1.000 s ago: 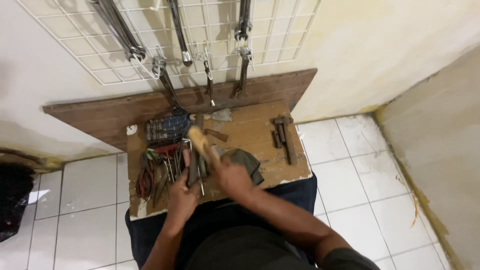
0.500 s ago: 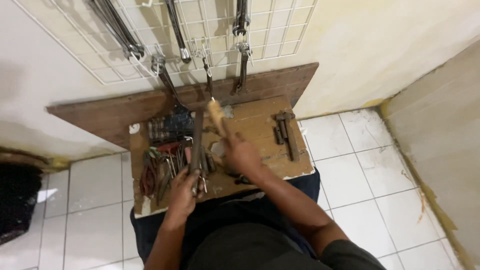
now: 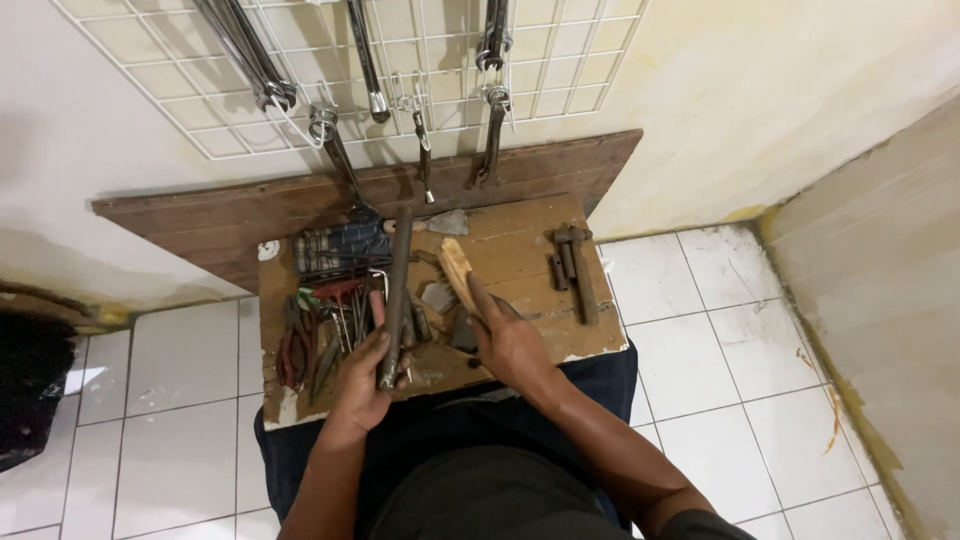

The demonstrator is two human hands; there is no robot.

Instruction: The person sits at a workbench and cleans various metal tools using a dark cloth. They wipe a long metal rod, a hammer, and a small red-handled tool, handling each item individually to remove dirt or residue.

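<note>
My left hand (image 3: 363, 378) grips a long dark metal rod (image 3: 397, 290) near its lower end, and the rod points away from me over a small wooden board (image 3: 520, 225). Closed around the base of a pale wooden handle (image 3: 457, 270), my right hand (image 3: 508, 340) holds it slanting up and to the left, just right of the rod. Pliers with red grips (image 3: 295, 345), hex keys (image 3: 345, 320) and other small tools lie on the board under and left of my hands. A set of dark bits in a holder (image 3: 335, 248) sits at the board's far left.
A dark metal clamp-like tool (image 3: 572, 270) lies on the board's right side. Wrenches (image 3: 250, 50) and other long tools hang from a white wire grid (image 3: 420, 70) on the wall. A brown plank (image 3: 300, 205) leans behind the board. White floor tiles (image 3: 700, 330) surround it; a dark object (image 3: 35, 385) sits at left.
My right hand has lowered the wooden handle and drawn it back toward me. The rod in my left hand now reaches farther forward over the board.
</note>
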